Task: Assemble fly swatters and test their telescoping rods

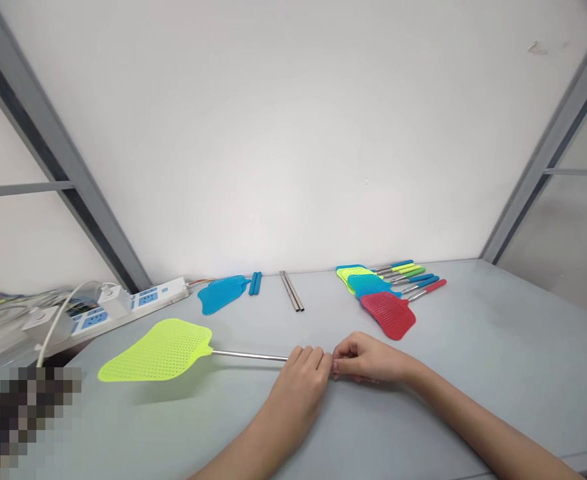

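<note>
**Both hands closing on the yellow swatter's rod**

I am watching both hands meeting low on the grey table (473, 347), knuckles up and fingertips almost touching each other. My left hand (300, 380) is curling around the metal rod (248, 356) of the yellow swatter (158, 350), gripping it where the rod disappears under the fingers. The swatter's mesh head is hanging out to the left of that hand, lifted slightly off the table and casting a shadow below it. My right hand (368, 360) is sitting just to the right of the left one, fingers bent inward in a pinch at the rod's near end; the end itself is hidden under the fingers, so I cannot tell exactly what it is pinching, though a sliver of something pale is showing beneath it.

Beyond the hands, toward the wall, two loose steel tubes (292, 291) are lying side by side. Left of those, a blue swatter head (220, 293) is lying next to two blue grips (255, 283). Beyond the right hand, a stack of finished swatters (380, 293) is fanning out, a red one (388, 313) lying nearest, with blue, green and red handles pointing right. Far left of the left hand, a white power strip (143, 300) is running along the table edge, with a plug and cable in it.
</note>
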Tool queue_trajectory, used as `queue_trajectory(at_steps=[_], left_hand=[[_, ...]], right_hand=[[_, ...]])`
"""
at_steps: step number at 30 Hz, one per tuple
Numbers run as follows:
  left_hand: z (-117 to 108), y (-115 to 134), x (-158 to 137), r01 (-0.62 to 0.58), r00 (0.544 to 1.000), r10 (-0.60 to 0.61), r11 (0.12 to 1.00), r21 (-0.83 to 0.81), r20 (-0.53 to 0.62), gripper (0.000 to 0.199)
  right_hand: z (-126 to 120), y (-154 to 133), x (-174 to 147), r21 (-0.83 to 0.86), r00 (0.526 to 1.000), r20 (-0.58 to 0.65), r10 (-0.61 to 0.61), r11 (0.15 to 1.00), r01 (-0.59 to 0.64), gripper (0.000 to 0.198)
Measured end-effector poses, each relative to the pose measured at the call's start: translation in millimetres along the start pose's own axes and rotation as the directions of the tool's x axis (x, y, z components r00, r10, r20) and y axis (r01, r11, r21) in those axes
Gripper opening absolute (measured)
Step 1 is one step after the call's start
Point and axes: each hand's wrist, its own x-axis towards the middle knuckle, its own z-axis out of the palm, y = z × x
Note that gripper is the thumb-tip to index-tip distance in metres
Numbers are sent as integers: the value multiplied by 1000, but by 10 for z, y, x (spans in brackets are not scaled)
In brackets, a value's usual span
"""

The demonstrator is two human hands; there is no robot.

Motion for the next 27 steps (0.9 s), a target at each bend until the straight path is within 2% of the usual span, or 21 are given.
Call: queue_trajectory(at_steps=[6,12,27], left_hand=[[40,25,33,43,999,-43,999,4,2,33],[2,-32,50,58,997,-55,996,-61,46,28],[3,-34,26,82,997,-81,983,-167,13,20]], right_hand=[[1,-5,10,39,1000,-12,29,999,-28,26],[11,31,14,40,1000,-16,16,999,-15,25],[-11,9,-11,-35,1000,9,22,999,-22,32]])
